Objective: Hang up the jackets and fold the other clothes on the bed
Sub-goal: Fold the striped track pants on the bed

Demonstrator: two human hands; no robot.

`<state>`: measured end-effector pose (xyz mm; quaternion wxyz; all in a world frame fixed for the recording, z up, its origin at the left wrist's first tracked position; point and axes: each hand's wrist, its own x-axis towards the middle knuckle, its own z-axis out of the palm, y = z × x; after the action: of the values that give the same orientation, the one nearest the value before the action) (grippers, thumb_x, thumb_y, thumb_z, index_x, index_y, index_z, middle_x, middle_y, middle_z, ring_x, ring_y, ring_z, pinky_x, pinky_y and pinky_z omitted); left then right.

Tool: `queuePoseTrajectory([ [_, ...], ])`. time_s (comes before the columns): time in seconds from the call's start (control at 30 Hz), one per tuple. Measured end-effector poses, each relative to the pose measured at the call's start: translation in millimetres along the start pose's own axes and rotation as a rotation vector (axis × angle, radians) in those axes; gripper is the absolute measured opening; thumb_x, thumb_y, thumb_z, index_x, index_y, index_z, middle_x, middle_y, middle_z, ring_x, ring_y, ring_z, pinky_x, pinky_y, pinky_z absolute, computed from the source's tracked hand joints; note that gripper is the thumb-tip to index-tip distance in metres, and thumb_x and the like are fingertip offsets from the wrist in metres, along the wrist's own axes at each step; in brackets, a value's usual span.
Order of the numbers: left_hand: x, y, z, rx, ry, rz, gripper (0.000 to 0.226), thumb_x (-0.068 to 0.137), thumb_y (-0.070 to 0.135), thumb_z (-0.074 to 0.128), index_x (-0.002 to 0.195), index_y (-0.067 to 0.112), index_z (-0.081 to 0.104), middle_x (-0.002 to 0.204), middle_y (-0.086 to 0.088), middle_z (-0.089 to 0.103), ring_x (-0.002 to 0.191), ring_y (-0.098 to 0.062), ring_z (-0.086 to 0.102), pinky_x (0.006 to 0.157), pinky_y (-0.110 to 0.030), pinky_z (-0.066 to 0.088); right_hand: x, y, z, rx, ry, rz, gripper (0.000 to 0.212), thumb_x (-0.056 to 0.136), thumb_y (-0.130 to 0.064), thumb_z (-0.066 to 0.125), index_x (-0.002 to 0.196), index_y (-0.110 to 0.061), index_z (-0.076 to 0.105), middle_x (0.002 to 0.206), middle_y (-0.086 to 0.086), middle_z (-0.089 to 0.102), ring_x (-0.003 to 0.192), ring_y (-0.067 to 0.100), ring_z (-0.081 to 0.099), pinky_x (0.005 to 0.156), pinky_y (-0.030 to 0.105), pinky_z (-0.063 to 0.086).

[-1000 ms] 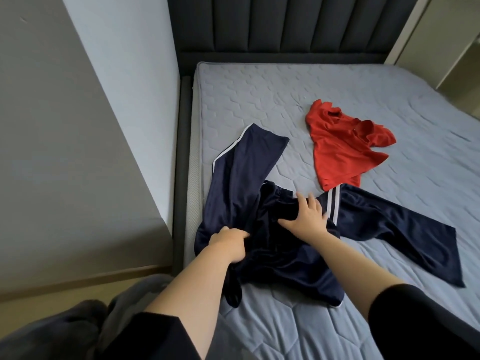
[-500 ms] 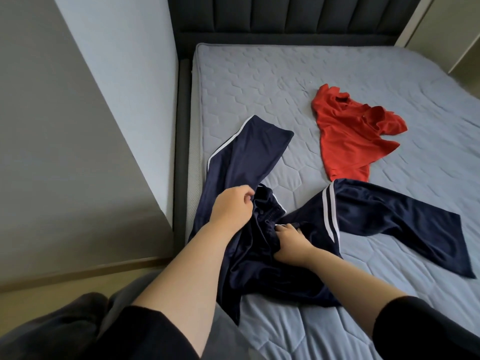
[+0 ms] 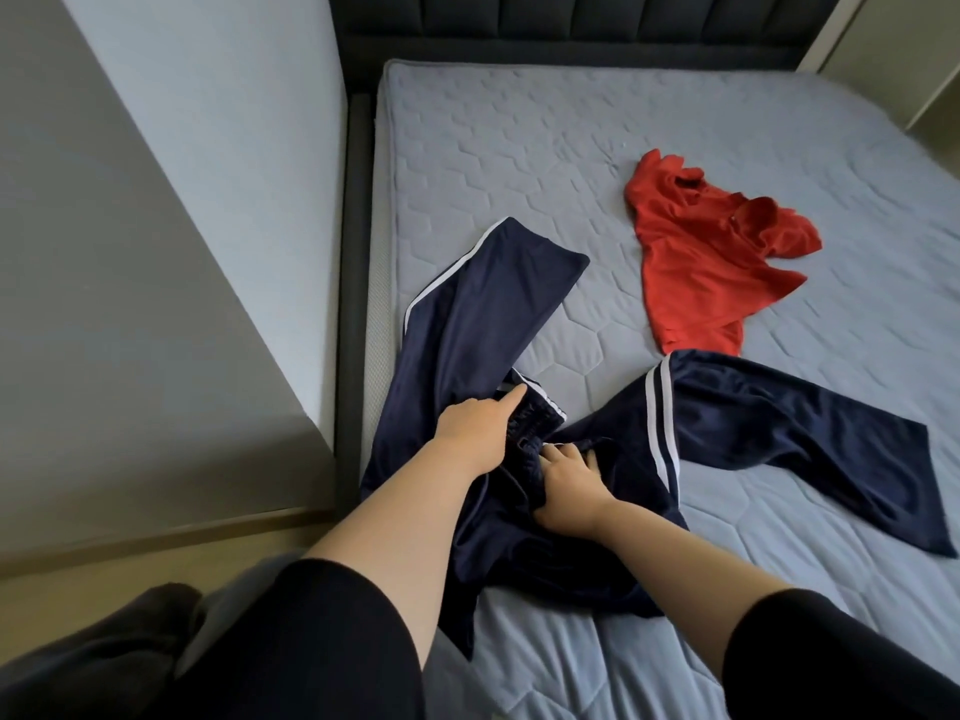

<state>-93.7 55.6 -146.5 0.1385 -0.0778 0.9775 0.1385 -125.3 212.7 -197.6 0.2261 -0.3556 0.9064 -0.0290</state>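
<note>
The bed carries two garments on its grey quilted mattress, with a dark padded headboard at the far end. The navy track pants, with white side stripes, lie spread at the near left of the mattress. One leg runs up and away along the left edge. The other stretches off to the right, and the bunched waist sits between them at the near edge, with a fold hanging over the side.

The left hand is at the gathered waistband. Its index finger lies straight along the band and the other fingers are tucked under the cloth, so it appears to be gripping the waistband rather than just resting on it. The right hand sits just beside it, flat on the navy fabric below the waistband with fingers spread and pressing down, clasping nothing.

A red shirt lies crumpled farther back on the right, its lower hem touching the right trouser leg. Both forearms are bare below black sleeves.
</note>
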Motion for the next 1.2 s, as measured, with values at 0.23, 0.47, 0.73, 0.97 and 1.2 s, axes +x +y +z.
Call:
queuePoseTrajectory([
  [0.23,-10.0,-12.3,-13.6,-0.071,-0.030,-0.227,0.052,0.084,0.014,0.044,0.131,0.033,0.050,0.115,0.001,0.060,0.100,-0.025,0.058,0.071,-0.030,0.042,0.4,17.8,-13.6,0.183,0.329,0.269,0.072,0.073,-0.045,0.067,0.134,-0.021,0.038,0.138,0.003,0.035,0.132,0.027,0.025,0.110,0.062,0.015],
  [0.47,-11.0,-12.0,-26.6,0.043,0.085,-0.264,0.030,0.083,0.047,0.056,0.074,0.019,0.049,0.077,0.004,0.049,0.069,-0.018,0.048,0.051,-0.025,0.030,-0.5,45.9,-45.9,0.591,0.664,0.295,0.058,0.083,-0.037,0.069,0.132,-0.013,0.051,0.148,0.011,0.035,0.136,0.028,0.027,0.112,0.032,0.019],
  [0.73,4.4,-4.9,-4.5,-0.107,-0.003,0.016,0.032,0.085,0.015,0.060,0.114,0.007,0.048,0.117,-0.008,0.056,0.108,-0.029,0.053,0.080,-0.037,0.045,10.8,51.8,3.5,0.358,0.643,0.520,0.078,0.080,-0.048,0.069,0.137,-0.004,0.040,0.145,0.014,0.039,0.135,0.031,0.033,0.112,0.041,0.023],
  [0.97,13.3,-0.8,0.3,-0.329,0.230,-0.171,0.021,0.088,0.018,0.062,0.082,0.016,0.042,0.092,-0.001,0.057,0.083,-0.023,0.054,0.063,-0.031,0.037,27.2,66.6,-7.1,0.393,0.523,0.501,0.064,0.078,-0.048,0.071,0.121,-0.005,0.049,0.137,0.013,0.045,0.130,0.031,0.038,0.109,0.042,0.029],
  [1.2,-14.2,-2.7,-20.6,-0.564,0.610,-0.189,0.017,0.092,0.028,0.059,0.093,0.019,0.044,0.088,0.010,0.056,0.079,-0.017,0.057,0.065,-0.028,0.040,14.8,32.1,-25.9,0.291,0.544,0.561,0.046,0.085,-0.038,0.065,0.114,-0.004,0.053,0.134,0.014,0.050,0.128,0.031,0.042,0.105,0.042,0.032],
])
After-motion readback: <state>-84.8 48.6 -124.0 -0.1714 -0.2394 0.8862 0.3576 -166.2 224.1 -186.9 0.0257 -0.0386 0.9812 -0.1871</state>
